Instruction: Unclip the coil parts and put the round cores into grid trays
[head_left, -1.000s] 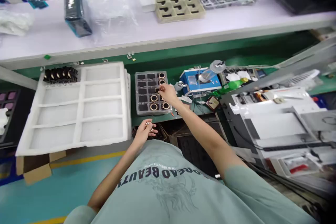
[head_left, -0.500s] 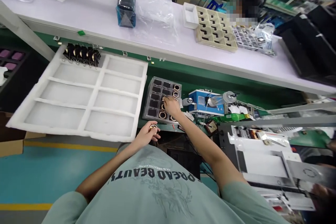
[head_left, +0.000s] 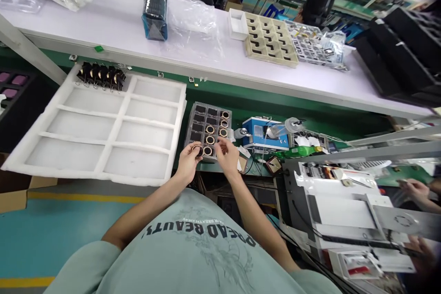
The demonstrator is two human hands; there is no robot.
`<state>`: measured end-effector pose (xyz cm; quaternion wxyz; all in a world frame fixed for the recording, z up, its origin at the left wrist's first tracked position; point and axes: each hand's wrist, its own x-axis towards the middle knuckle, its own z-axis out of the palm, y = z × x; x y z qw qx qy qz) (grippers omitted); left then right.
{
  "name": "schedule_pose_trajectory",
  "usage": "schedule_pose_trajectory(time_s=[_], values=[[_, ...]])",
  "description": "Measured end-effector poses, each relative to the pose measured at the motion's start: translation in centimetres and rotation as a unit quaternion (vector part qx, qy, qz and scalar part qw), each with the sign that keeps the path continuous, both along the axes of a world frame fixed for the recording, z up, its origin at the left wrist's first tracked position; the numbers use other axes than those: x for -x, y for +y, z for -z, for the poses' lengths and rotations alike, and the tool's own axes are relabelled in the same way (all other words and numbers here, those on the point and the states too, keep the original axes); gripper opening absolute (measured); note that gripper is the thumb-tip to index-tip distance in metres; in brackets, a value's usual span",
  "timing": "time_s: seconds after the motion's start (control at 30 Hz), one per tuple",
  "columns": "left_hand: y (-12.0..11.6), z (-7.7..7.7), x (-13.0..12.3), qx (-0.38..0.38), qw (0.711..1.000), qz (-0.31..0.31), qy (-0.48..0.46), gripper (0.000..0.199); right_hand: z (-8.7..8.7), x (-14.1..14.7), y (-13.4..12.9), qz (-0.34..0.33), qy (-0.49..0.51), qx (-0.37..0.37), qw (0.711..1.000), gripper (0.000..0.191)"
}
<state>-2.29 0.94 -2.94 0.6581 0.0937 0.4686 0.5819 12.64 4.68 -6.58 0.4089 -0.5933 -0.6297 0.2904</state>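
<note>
My left hand point(head_left: 188, 161) pinches a gold-rimmed round part point(head_left: 197, 149) at the front left corner of a clear compartment tray point(head_left: 197, 127). Dark square pieces fill the tray's left side, and gold rings with dark centres point(head_left: 210, 139) sit in its other compartments. Over the tray's front right corner is my right hand point(head_left: 227, 155), thumb and fingertips together; whatever is between them is too small to make out.
Left of the tray lies a white foam tray point(head_left: 119, 138) with black clipped parts point(head_left: 101, 76) at its back. A blue device point(head_left: 263, 133) and green bottle point(head_left: 301, 151) stand right. Above runs a white shelf point(head_left: 120, 23). Another person's hand point(head_left: 416, 190) shows far right.
My right hand has moved back from the tray's middle to its front right corner, uncovering rings. My left hand has moved up and left with the round part, which is now turned face up.
</note>
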Motion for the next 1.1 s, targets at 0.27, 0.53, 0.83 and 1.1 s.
schedule_pose_trajectory(time_s=[0.27,0.53,0.83,1.1], values=[[0.1,-0.9,-2.7,0.026,0.999,0.000,-0.043,0.025,-1.5,3.0,-4.3,0.061,0.137,-0.023,0.988,0.029],[4.5,-5.1,9.9,-0.168,0.852,0.194,0.456,0.042,-0.4,-1.3,8.5,-0.061,-0.190,0.006,0.980,0.027],[20.8,-5.9,29.6,0.044,0.507,0.100,0.855,0.058,2.3,0.4,16.4,-0.161,-0.492,0.034,0.855,0.026],[21.7,-4.5,29.4,0.041,0.489,0.079,0.868,0.045,5.7,0.2,13.8,-0.160,-0.470,-0.009,0.868,0.037]])
